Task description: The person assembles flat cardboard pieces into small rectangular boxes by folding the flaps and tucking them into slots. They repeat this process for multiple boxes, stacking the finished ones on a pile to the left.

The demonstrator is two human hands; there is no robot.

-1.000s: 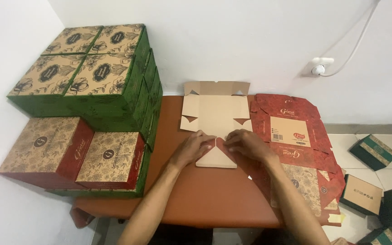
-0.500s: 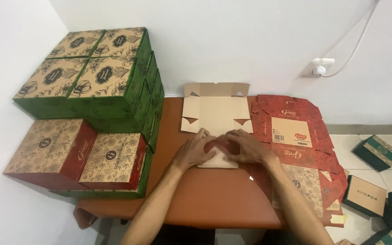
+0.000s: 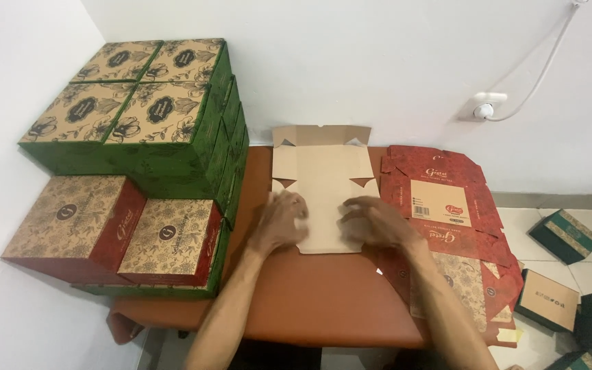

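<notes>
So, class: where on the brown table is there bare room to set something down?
The brown table is bare along its near edge, below both hands and the flat unfolded cardboard sheet. The left is crowded with green patterned boxes, the right with flat red box blanks.

The flat carton blank is laid on the table. Stacked boxes are set left of it, flattened cartons right of it.

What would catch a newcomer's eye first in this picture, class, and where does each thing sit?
First, the two hands, left hand and right hand, pressing flat on an unfolded plain cardboard blank in the middle of the brown table. To the left rises a tall stack of green patterned boxes, with red patterned boxes in front. On the right lies a pile of flat red box blanks.
</notes>
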